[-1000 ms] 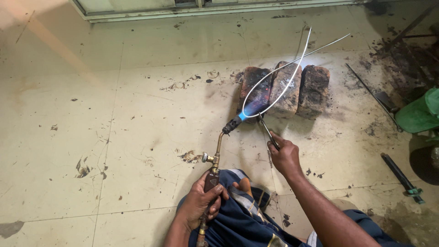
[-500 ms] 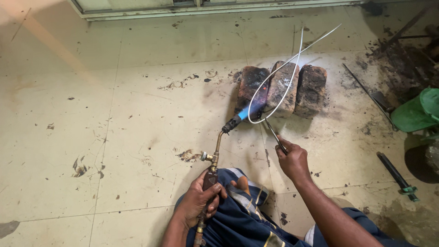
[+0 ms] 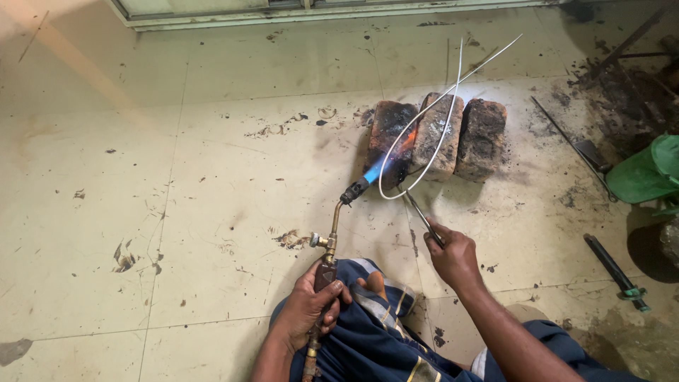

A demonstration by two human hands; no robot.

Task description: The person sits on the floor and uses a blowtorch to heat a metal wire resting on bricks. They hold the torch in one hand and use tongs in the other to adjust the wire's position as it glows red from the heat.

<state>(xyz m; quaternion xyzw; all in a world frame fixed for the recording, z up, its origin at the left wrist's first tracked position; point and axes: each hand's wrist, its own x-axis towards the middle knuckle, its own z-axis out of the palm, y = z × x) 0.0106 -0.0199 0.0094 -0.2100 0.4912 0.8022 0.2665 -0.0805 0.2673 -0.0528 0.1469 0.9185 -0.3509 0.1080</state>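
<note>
My left hand (image 3: 311, 304) grips the brass handle of a gas torch (image 3: 331, 233) that rests over my knee. Its blue flame (image 3: 376, 170) points up and to the right at a looped white metal tube (image 3: 424, 141). My right hand (image 3: 453, 258) holds thin pliers (image 3: 419, 212) that clamp the bottom of the loop. The loop hangs over three scorched bricks (image 3: 438, 131) lying side by side on the floor. An orange glow shows where the flame meets the tube.
The tiled floor (image 3: 212, 177) is stained and cracked. A green container (image 3: 647, 173) stands at the right edge. A dark tool with a green end (image 3: 615, 272) and metal rods (image 3: 566, 138) lie right of the bricks. A door frame (image 3: 283, 10) runs along the top.
The flame has dropped lower and to the left along the loop, now with an orange glow. My right hand has shifted slightly with the pliers and the loop.
</note>
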